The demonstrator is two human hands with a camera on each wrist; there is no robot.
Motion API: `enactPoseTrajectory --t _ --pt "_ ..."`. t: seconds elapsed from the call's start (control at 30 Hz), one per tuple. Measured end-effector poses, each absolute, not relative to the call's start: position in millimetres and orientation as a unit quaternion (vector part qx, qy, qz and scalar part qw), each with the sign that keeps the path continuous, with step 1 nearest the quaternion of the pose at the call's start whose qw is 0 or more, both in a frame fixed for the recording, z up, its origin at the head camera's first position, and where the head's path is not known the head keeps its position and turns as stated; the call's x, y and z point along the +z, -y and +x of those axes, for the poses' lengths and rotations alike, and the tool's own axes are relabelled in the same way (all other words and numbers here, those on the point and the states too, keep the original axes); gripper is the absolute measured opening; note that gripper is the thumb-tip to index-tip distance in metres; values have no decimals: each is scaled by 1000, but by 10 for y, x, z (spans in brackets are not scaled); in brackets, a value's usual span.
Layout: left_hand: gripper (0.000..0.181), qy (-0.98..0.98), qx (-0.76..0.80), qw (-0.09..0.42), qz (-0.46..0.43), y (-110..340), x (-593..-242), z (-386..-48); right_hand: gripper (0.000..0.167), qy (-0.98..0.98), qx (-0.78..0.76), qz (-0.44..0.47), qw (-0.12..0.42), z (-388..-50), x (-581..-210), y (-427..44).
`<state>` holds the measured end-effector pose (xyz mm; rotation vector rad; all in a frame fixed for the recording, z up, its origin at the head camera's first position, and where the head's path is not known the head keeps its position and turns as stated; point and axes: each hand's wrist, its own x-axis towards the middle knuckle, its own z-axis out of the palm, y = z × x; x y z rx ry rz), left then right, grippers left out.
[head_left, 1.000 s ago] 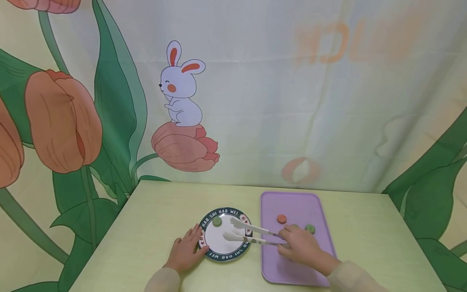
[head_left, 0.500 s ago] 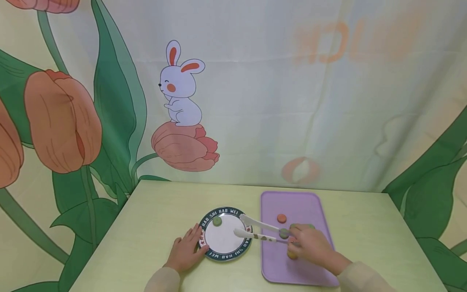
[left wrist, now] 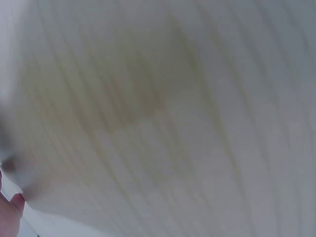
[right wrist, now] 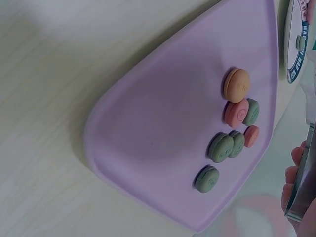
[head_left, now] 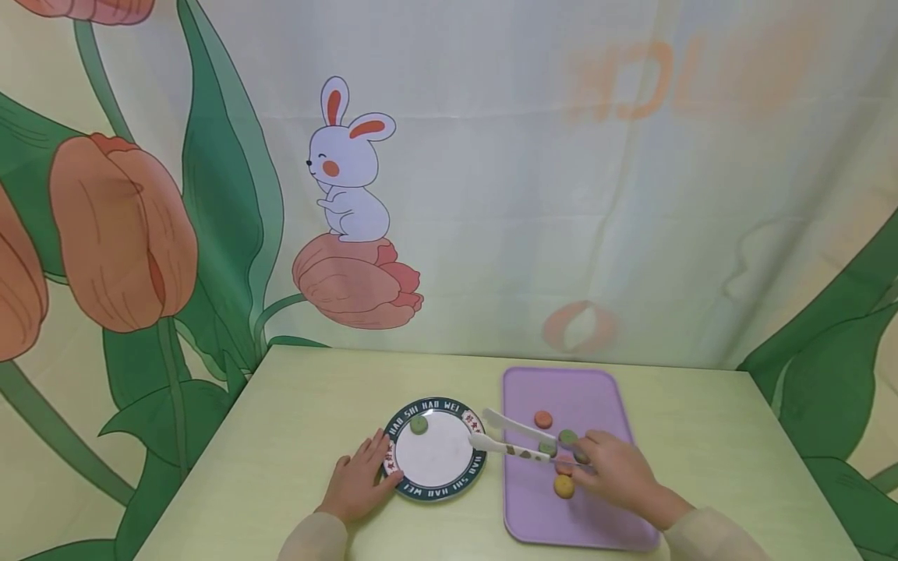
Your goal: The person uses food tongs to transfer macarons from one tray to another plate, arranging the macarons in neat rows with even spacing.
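My right hand [head_left: 617, 467] grips a pair of tongs [head_left: 493, 445] with white, spread tips pointing left. The tips are apart with nothing between them, over the plate's right rim and the gap beside the tray. Beneath the hand and tongs, several macarons lie on the purple tray [head_left: 529, 522]: an orange-pink one [head_left: 543, 419], a yellow one [head_left: 564, 487], a pink one and green ones, some partly hidden. My left hand [head_left: 359, 479] touches the left rim of a round plate [head_left: 435, 460], its fingers extended. One green macaron [head_left: 418, 425] sits on that plate.
Plate and tray stand side by side on a pale wooden table [head_left: 316, 405]. Behind the table hangs a curtain [head_left: 477, 195] printed with tulips and a rabbit. The left wrist view is mostly blurred fabric.
My right hand has drawn the tongs rightward, from over the plate to its right edge and the tray. More macarons now show on the tray. The left hand stays put.
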<state>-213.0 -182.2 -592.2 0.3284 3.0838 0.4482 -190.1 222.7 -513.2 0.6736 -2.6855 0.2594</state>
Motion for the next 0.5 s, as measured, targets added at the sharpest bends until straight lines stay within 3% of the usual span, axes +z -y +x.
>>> enactPoseTrajectory --t 0.23,0.5 --pt "73 -984 141 4 106 1827 -5925 -2135 16 953 85 229 178 -1907 -5169 -2299" --pt "73 -984 143 -3 108 1827 -5940 -2130 19 951 92 230 186 -1917 -5221 -2338"
